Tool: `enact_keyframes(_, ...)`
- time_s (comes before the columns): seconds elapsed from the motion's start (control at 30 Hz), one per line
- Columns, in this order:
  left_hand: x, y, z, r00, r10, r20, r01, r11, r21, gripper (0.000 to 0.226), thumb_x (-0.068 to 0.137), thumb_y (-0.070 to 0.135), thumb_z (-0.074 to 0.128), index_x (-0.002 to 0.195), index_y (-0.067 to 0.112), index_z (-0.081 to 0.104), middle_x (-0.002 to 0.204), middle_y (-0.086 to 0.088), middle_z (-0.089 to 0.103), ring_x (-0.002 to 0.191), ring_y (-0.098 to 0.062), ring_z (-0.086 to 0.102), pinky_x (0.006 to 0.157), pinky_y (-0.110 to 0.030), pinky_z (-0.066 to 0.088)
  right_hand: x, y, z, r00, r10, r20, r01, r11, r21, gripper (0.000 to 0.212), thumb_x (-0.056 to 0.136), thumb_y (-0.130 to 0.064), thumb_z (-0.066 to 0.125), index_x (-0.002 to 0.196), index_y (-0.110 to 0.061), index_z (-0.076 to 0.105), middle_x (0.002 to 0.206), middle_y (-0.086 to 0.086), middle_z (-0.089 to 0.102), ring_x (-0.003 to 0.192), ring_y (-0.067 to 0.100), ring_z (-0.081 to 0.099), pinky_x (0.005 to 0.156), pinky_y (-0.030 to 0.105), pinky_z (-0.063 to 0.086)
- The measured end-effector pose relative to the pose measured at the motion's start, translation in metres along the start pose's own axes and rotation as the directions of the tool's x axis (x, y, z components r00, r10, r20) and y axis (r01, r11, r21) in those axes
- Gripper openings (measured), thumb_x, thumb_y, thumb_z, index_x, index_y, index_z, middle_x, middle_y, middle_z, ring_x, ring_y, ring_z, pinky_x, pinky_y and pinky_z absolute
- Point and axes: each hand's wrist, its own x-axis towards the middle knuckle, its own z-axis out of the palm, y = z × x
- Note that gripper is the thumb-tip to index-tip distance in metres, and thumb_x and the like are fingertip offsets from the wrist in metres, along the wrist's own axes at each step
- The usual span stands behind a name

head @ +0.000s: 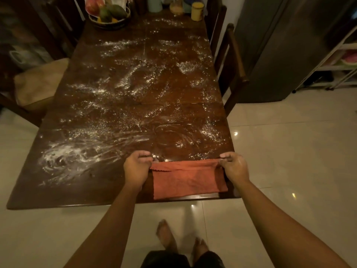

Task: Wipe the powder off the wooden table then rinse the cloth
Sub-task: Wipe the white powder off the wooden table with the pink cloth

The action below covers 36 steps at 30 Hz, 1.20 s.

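An orange cloth point(188, 180) lies flat at the near edge of the dark wooden table point(29, 196), its far edge folded back toward me. My left hand point(137, 167) pinches the cloth's far left corner. My right hand point(234, 167) pinches the far right corner. White powder point(123, 82) is scattered and smeared over most of the tabletop, thickest in swirls at the near left.
A fruit basket point(109, 13), a yellow tin point(197, 11) and jars stand at the table's far end. Wooden chairs point(234, 60) line the right side, a cushioned chair point(38, 82) the left. A dark fridge point(286, 45) and a white rack point(340, 60) stand at right on a tiled floor.
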Motion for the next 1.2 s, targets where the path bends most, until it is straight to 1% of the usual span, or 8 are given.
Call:
enact_keyframes(0.2, -0.004, -0.008, -0.008, 0.998, 0.042, 0.040, -0.044, 0.998, 0.043, 0.023, 0.089, 0.000, 0.063, 0.107, 0.014, 0.063, 0.088, 0.003, 0.071, 0.087, -0.019, 0.069, 0.080, -0.035, 0.056, -0.009, -0.023, 0.017, 0.997, -0.023, -0.079, 0.006, 0.979, -0.206, 0.021, 0.087, -0.021, 0.067, 0.104, -0.033, 0.067, 0.094, -0.009, 0.072, 0.092, 0.019, 0.065, 0.103, 0.043, 0.043)
enact_keyframes(0.33, -0.027, -0.033, -0.007, 0.989, 0.091, 0.114, -0.114, 0.970, 0.216, 0.018, 0.084, 0.008, 0.066, 0.097, 0.018, 0.061, 0.076, 0.007, 0.065, 0.081, -0.027, 0.069, 0.068, -0.024, 0.048, -0.026, -0.049, 0.037, 0.950, -0.304, 0.066, 0.270, 0.698, -0.663, 0.030, 0.089, -0.030, 0.064, 0.119, -0.035, 0.063, 0.105, -0.008, 0.070, 0.110, 0.016, 0.063, 0.117, 0.051, 0.015)
enact_keyframes(0.4, -0.034, -0.051, -0.017, 0.991, 0.061, 0.117, -0.090, 0.960, 0.264, 0.020, 0.083, 0.026, 0.066, 0.100, 0.030, 0.056, 0.079, 0.016, 0.062, 0.084, -0.017, 0.067, 0.100, -0.045, 0.045, -0.029, -0.075, 0.068, 0.873, -0.367, 0.322, 0.477, 0.503, -0.721, 0.039, 0.091, -0.035, 0.060, 0.130, -0.036, 0.056, 0.134, -0.002, 0.061, 0.134, 0.020, 0.050, 0.121, 0.060, 0.008)
enact_keyframes(0.5, -0.056, -0.055, -0.003, 0.982, 0.091, 0.164, -0.163, 0.842, 0.513, 0.028, 0.090, 0.044, 0.062, 0.114, 0.040, 0.049, 0.088, 0.023, 0.061, 0.095, -0.002, 0.061, 0.116, -0.061, 0.000, -0.033, -0.093, 0.092, 0.686, -0.239, 0.687, 0.706, 0.447, -0.549, 0.051, 0.098, -0.039, 0.053, 0.146, -0.039, 0.037, 0.165, 0.011, 0.022, 0.155, 0.032, 0.010, 0.122, 0.064, 0.002)
enact_keyframes(0.63, -0.065, -0.051, 0.002, 0.977, 0.129, 0.170, -0.209, 0.741, 0.638, 0.046, 0.090, 0.044, 0.057, 0.132, 0.037, 0.039, 0.123, 0.016, 0.059, 0.117, -0.009, 0.056, 0.110, -0.045, 0.030, -0.036, -0.115, 0.131, 0.451, -0.157, 0.879, 0.862, 0.334, -0.382, 0.056, 0.098, -0.033, 0.055, 0.150, -0.040, 0.037, 0.161, 0.002, 0.023, 0.148, 0.031, 0.012, 0.117, 0.061, 0.021)
enact_keyframes(0.87, -0.063, -0.052, 0.015, 0.999, 0.040, 0.021, -0.045, 0.813, 0.580, 0.054, 0.088, 0.031, 0.065, 0.130, 0.036, 0.032, 0.109, 0.014, 0.064, 0.107, -0.010, 0.060, 0.092, -0.036, 0.026, -0.030, -0.125, 0.154, 0.378, -0.220, 0.899, 0.924, 0.143, -0.354, 0.049, 0.093, -0.034, 0.062, 0.140, -0.035, 0.046, 0.141, 0.004, 0.047, 0.131, 0.029, 0.034, 0.103, 0.052, 0.035)
enact_keyframes(1.03, -0.060, -0.058, 0.029, 0.988, -0.137, -0.071, 0.154, 0.875, 0.458, 0.020, 0.088, 0.037, 0.062, 0.104, 0.035, 0.052, 0.095, 0.012, 0.066, 0.098, -0.014, 0.062, 0.094, -0.041, 0.037, -0.020, -0.121, 0.152, 0.286, -0.259, 0.922, 0.958, 0.066, -0.279, 0.028, 0.095, -0.031, 0.057, 0.123, -0.028, 0.059, 0.127, 0.004, 0.059, 0.127, 0.029, 0.037, 0.100, 0.048, 0.031)
enact_keyframes(1.2, -0.071, -0.053, 0.042, 0.984, -0.146, -0.103, 0.177, 0.878, 0.445, 0.018, 0.094, 0.042, 0.054, 0.105, 0.031, 0.062, 0.102, 0.009, 0.067, 0.105, -0.017, 0.056, 0.095, -0.039, 0.043, -0.002, -0.113, 0.126, 0.196, -0.391, 0.899, 0.976, 0.168, -0.140, 0.016, 0.094, -0.036, 0.061, 0.107, -0.031, 0.068, 0.116, -0.004, 0.060, 0.129, 0.020, 0.028, 0.100, 0.044, 0.015)
